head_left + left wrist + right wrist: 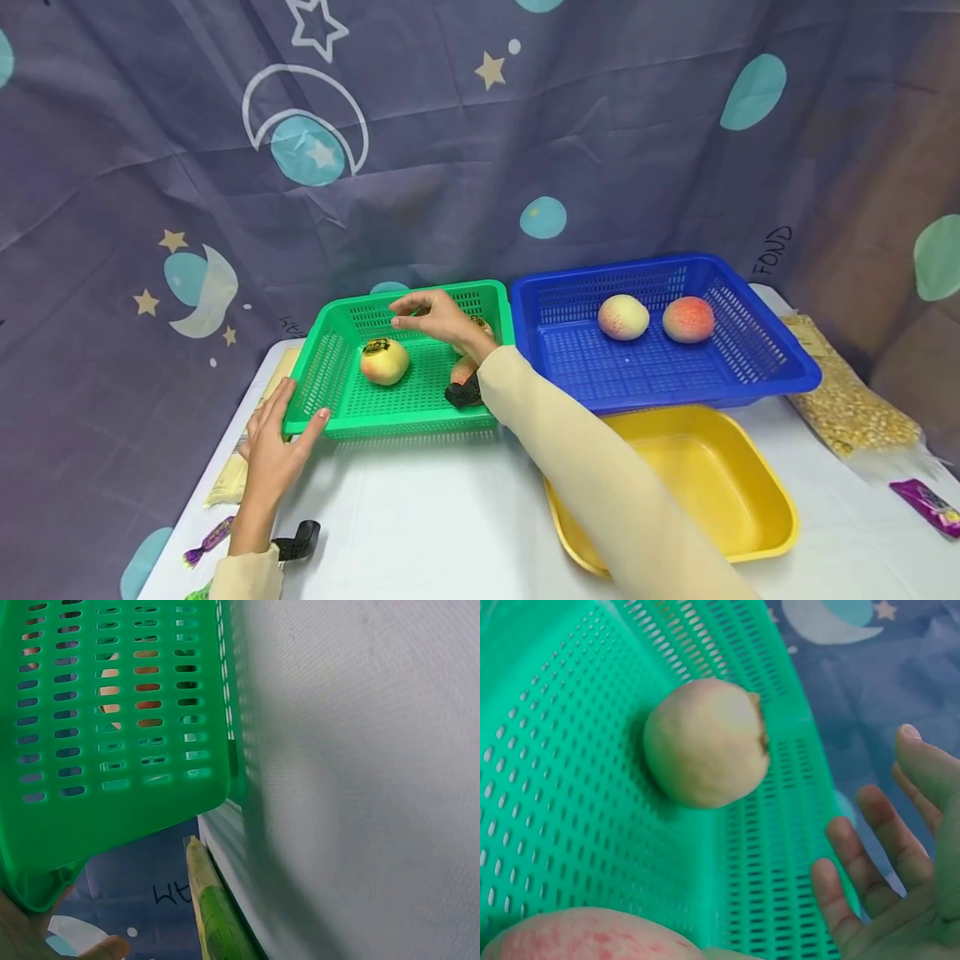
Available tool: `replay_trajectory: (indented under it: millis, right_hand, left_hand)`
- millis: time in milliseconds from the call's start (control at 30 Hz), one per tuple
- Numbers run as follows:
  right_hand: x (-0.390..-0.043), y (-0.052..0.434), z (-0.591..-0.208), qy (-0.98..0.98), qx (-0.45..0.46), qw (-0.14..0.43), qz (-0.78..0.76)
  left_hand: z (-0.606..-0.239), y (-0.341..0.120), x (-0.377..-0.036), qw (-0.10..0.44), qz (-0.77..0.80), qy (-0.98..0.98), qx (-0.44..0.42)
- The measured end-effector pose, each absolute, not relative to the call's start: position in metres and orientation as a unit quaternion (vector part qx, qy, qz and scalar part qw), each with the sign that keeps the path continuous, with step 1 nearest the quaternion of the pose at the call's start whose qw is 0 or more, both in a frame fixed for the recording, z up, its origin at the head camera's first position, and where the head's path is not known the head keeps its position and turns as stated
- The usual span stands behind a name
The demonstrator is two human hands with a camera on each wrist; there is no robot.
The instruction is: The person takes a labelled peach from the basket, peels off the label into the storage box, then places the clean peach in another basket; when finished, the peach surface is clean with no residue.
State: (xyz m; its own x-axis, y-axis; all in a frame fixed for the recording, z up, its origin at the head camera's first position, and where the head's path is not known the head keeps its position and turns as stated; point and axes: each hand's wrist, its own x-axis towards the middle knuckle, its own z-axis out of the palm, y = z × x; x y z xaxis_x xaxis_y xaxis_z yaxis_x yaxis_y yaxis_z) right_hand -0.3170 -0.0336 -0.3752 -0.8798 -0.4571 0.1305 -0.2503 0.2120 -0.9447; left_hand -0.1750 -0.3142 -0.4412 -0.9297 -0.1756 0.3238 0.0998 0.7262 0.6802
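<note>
My left hand [274,443] holds the front left corner of the green basket [420,422], fingers at its left side and thumb at the front rim. In the left wrist view, part of that hand shows below the basket's rim. Above the basket, my right hand [438,317] hangs with loosely bent fingers and nothing in them. A pale yellow-pink round fruit [385,362] with a dark patch on top sits inside, left of the right hand. A red-speckled peach [592,937] and another fruit [482,324] lie partly hidden behind the right hand and wrist.
A blue basket [772,385] on the right holds two peaches [624,317]. In front of it stands a yellow basin [776,521], partly covered by my right sleeve. A bag of corn kernels [855,396] and a purple wrapper [928,506] lie far right. Another purple wrapper [208,540] lies left.
</note>
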Motion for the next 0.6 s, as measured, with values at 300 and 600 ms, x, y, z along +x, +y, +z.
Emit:
replay_trajectory:
  millis: [300, 600]
  right_hand:
    - [-0.332, -0.054, -0.387, 0.814, -0.24, 0.119, -0.515]
    - [-0.339, -0.072, -0.394, 0.835, -0.242, 0.209, -0.448]
  left_hand:
    - [-0.441, -0.318, -0.176, 0.189, -0.371, -0.909, 0.017]
    - [-0.445, -0.318, -0.179, 0.19, -0.373, -0.908, 0.024]
